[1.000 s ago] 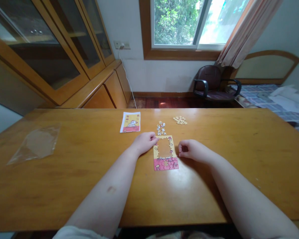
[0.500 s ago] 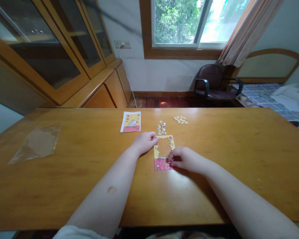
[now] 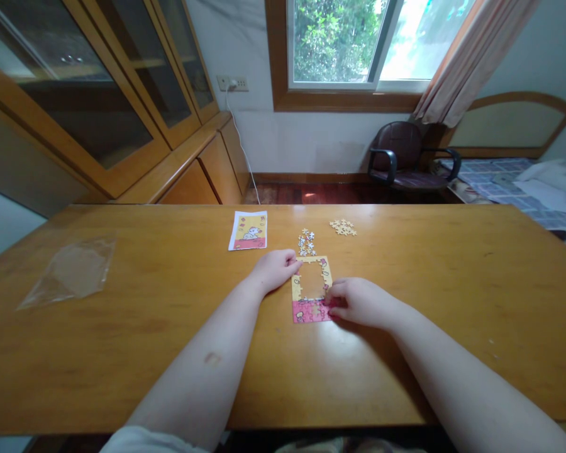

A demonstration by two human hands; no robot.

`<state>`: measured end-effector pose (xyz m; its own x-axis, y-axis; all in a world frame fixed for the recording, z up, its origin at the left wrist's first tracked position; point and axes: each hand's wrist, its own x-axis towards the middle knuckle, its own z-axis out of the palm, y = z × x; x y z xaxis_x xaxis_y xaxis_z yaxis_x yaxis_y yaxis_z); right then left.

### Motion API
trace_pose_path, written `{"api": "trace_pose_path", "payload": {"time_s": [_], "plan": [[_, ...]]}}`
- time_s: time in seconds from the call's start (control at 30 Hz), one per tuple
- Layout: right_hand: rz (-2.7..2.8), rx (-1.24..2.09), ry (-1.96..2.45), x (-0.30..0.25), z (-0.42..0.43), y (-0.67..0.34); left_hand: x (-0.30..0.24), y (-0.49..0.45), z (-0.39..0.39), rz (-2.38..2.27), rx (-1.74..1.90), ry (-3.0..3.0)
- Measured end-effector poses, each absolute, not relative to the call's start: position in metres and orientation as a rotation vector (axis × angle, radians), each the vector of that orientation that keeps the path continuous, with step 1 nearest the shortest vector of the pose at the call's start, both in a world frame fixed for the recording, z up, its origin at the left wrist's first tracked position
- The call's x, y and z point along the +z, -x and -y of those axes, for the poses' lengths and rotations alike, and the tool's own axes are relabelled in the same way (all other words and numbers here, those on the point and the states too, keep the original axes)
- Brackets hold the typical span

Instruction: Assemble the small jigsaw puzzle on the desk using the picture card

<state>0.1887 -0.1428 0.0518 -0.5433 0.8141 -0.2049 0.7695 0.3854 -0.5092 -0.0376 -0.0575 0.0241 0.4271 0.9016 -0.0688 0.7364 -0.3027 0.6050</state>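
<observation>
A part-built jigsaw puzzle (image 3: 310,301), with a yellow border, a pink bottom band and a hollow middle, lies on the wooden table (image 3: 170,327). My left hand (image 3: 273,269) rests with curled fingers against the puzzle's upper left corner. My right hand (image 3: 358,302) lies on the lower right part of the puzzle, fingers curled and pressed onto the pink band; whether it holds a piece is hidden. Two small heaps of loose pieces, one white and yellow (image 3: 305,242), one tan (image 3: 343,227), lie just beyond the puzzle.
A printed reference card (image 3: 248,230) lies left of the loose pieces. An empty clear plastic bag (image 3: 70,270) lies at the table's left. Beyond the table stand wooden glass-door cabinets (image 3: 99,107), a dark office chair (image 3: 400,160) under the window, and a bed (image 3: 523,182) at the right.
My right hand moved from the right side of the puzzle onto its lower right part, then drew back slightly to the right. My left hand has stayed in place.
</observation>
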Motion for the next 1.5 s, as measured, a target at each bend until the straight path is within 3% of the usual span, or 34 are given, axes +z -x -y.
{"api": "trace_pose_path", "payload": {"time_s": [1.5], "plan": [[2.504, 0.688, 1.489, 0.04, 0.153, -0.166, 0.019, 0.039, 0.056, -1.358, 0.382, -2.151]]}}
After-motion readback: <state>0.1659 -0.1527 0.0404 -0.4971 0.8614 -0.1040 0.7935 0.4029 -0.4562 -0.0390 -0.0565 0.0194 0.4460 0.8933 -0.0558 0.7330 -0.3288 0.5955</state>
